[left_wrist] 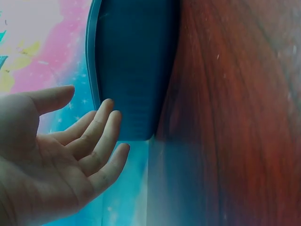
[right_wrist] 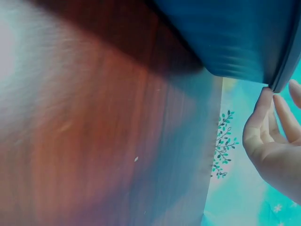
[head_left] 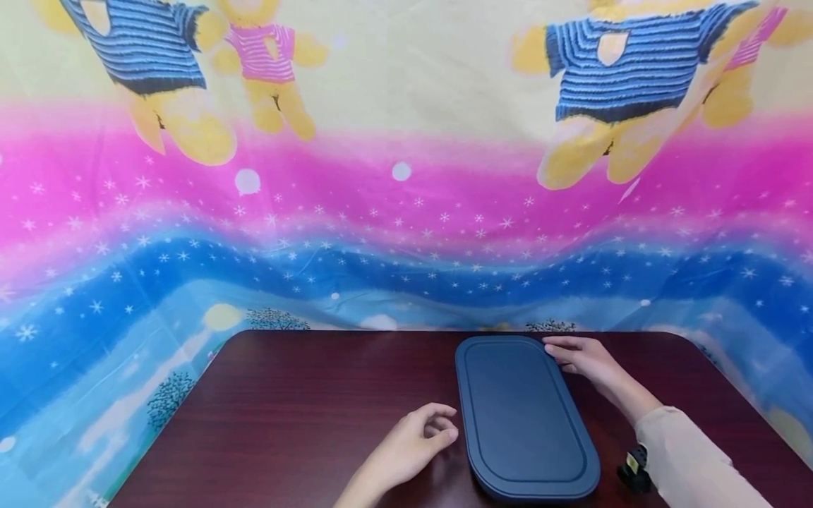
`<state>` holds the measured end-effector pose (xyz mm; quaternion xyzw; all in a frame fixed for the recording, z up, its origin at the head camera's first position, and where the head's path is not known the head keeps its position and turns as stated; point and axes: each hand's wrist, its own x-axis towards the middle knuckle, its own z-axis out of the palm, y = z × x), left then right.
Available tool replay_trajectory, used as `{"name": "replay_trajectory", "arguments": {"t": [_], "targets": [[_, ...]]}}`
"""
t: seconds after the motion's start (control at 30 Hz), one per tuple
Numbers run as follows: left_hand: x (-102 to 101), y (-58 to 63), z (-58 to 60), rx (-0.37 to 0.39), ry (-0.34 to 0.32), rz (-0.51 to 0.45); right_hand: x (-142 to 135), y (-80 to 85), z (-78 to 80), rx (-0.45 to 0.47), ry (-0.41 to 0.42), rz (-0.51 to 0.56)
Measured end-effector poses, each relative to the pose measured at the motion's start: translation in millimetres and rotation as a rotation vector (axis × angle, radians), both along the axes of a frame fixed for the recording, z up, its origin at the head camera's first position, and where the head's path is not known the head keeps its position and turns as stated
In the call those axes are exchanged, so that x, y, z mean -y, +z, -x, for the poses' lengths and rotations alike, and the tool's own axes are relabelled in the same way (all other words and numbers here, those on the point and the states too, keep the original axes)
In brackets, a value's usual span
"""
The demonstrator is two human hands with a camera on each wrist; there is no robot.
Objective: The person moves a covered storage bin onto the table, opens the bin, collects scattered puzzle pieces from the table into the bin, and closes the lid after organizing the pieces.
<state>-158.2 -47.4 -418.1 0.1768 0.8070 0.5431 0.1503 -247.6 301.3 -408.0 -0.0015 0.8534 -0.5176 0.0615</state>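
A dark blue box (head_left: 524,416) with rounded corners and a flat lid stands lengthwise on the table, right of the middle. Its ribbed side wall (right_wrist: 230,40) shows in the right wrist view. My left hand (head_left: 413,443) is beside the box's left edge, fingers loosely bent, holding nothing. In the left wrist view, a gap lies between the thumb and the spread fingers of that hand (left_wrist: 66,160). At the box's far right corner is my right hand (head_left: 584,360), its fingers extended. The fingertips are right at the lid's rim in the right wrist view.
The dark red-brown wooden table (head_left: 305,409) has rounded far corners. Behind it and along its sides hangs a printed cloth (head_left: 394,212) with bears and snowflakes. A small black device (head_left: 635,469) is by the right sleeve (head_left: 686,451).
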Motion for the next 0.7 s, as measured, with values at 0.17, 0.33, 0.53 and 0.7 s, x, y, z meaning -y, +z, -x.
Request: {"name": "replay_trajectory", "arguments": {"t": [0.17,0.33,0.53,0.7], "targets": [[-6.0,-0.2,-3.3,0.016,-0.009,0.013,-5.5,2.3,-20.4,0.03,-0.001,0.004],[-8.3,-1.6,-4.1,0.042,-0.008,-0.019,-6.0,3.0,-39.3,0.049,-0.015,0.031],[-11.4,-5.3,-3.3,0.082,-0.022,-0.106,-2.6,1.0,-57.1,0.037,-0.07,0.016],[-14.0,-8.1,-3.4,0.117,-0.015,-0.1,3.4,-2.4,-73.0,0.081,-0.1,0.025]]}}
